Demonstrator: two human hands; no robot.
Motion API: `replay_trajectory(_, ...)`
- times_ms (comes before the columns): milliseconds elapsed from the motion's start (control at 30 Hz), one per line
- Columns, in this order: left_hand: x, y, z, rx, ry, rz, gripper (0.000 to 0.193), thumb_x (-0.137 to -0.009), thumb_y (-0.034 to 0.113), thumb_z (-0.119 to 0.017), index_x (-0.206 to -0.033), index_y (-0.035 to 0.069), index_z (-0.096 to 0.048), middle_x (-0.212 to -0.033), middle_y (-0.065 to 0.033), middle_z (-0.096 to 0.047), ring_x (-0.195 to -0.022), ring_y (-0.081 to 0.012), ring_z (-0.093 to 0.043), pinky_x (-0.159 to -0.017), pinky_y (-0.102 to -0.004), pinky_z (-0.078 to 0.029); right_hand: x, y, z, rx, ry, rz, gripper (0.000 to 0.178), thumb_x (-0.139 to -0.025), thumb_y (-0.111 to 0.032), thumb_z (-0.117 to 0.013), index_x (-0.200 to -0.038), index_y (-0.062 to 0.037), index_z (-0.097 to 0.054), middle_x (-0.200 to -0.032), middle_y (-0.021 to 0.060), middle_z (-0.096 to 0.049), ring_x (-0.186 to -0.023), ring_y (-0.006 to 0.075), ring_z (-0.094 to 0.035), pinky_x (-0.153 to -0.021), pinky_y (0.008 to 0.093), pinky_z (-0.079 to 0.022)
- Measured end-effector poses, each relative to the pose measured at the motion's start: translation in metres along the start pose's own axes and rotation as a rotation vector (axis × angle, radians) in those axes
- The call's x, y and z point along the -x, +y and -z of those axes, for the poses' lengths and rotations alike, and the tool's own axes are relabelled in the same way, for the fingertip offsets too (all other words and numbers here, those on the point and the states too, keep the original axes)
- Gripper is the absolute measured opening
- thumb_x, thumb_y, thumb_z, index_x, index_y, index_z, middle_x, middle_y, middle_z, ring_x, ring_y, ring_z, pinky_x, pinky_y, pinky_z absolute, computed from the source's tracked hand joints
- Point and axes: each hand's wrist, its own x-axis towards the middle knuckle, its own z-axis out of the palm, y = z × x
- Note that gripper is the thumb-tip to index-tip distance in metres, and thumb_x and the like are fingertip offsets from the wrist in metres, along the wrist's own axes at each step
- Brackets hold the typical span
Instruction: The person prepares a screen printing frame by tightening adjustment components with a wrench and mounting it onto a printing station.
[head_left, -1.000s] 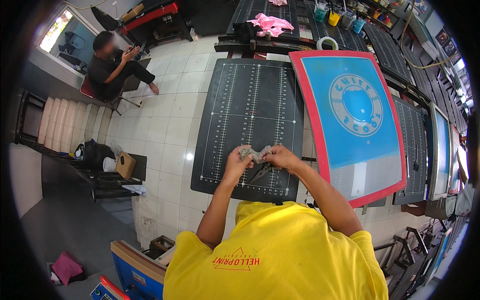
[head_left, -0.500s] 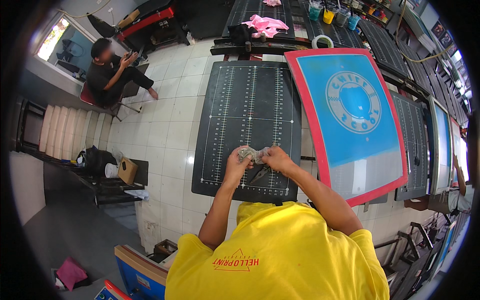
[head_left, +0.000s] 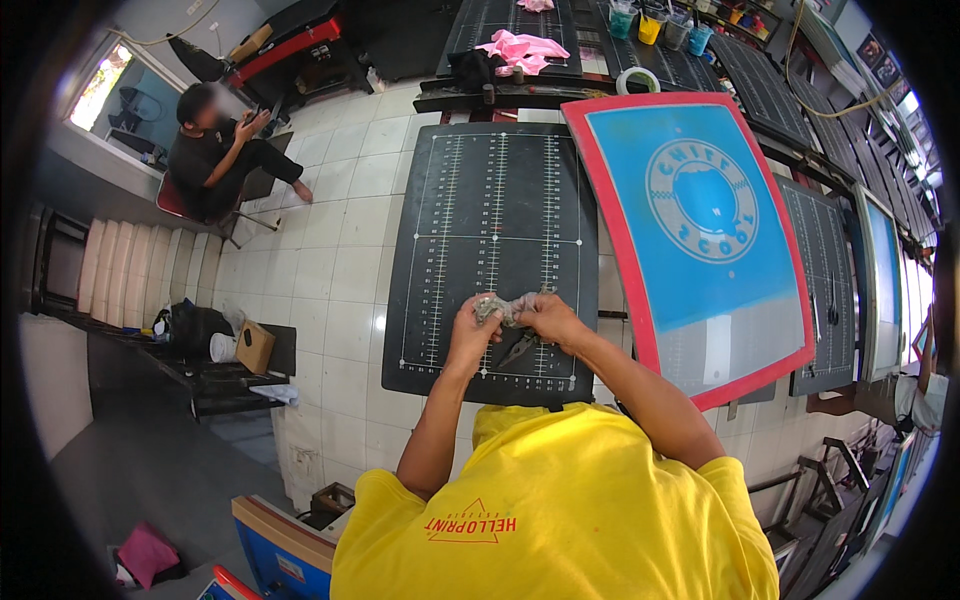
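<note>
Both hands are closed on a crumpled, greyish, partly see-through wad (head_left: 500,311), perhaps plastic film; its exact kind is too small to make out. My left hand (head_left: 470,328) pinches its left end, and my right hand (head_left: 552,320) grips the other end, the fingers partly hidden. Just below the wad, a pair of dark pliers (head_left: 516,352) lies on the black printing board (head_left: 470,200), which bears white ruled lines and scales. Close to the right of the board, a screen-printing frame (head_left: 640,330) with a red border and blue mesh lies tilted.
Beyond the board, pink cloth (head_left: 525,50), a tape roll (head_left: 638,80) and cups of coloured ink (head_left: 650,28) rest on other boards. A person (head_left: 215,155) sits at the far left. A low bench (head_left: 210,370) carries a cardboard box (head_left: 255,343). Another person's arm (head_left: 925,350) shows at far right.
The whole view has shifted slightly. Both hands keep hold of the wad in nearly the same place, with its shape a little altered between the fingers.
</note>
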Motion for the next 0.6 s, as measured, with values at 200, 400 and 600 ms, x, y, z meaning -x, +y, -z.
replay_trajectory(200, 0.001, 0.006, -0.005, 0.086, -0.021, 0.018, 0.042, -0.092, 0.000, -0.057, -0.133, -0.001, -0.045, -0.098, -0.0072, -0.063, -0.075, -0.0106, -0.061, -0.066, -0.0246, -0.053, -0.005, 0.005, 0.000, 0.019, 0.058, -0.020, 0.021, -0.082, -0.016, -0.066, -0.097, -0.0023, -0.071, -0.084, 0.0072, -0.068, -0.078, 0.0142, -0.060, -0.073, 0.0301, -0.048)
replay_trajectory(400, -0.001, 0.002, -0.001, 0.182, -0.043, -0.014, 0.044, -0.093, -0.001, -0.055, -0.135, -0.001, -0.044, -0.102, -0.0076, -0.062, -0.078, -0.0113, -0.062, -0.068, -0.0247, -0.054, -0.003, 0.006, -0.002, 0.009, 0.063, 0.070, 0.023, -0.082, -0.012, -0.060, -0.100, -0.0028, -0.071, -0.078, 0.0054, -0.066, -0.070, 0.0127, -0.058, -0.066, 0.0285, -0.046)
replay_trajectory(600, -0.002, 0.004, 0.001, 0.095, -0.015, 0.009, 0.041, -0.093, 0.001, -0.056, -0.133, -0.001, -0.046, -0.098, -0.0064, -0.062, -0.076, -0.0107, -0.061, -0.066, -0.0245, -0.054, 0.004, -0.001, 0.001, -0.173, -0.033, -0.032, 0.029, -0.082, -0.009, -0.056, -0.107, -0.0060, -0.070, -0.066, -0.0025, -0.055, -0.048, 0.0050, -0.041, -0.043, 0.0236, -0.030)
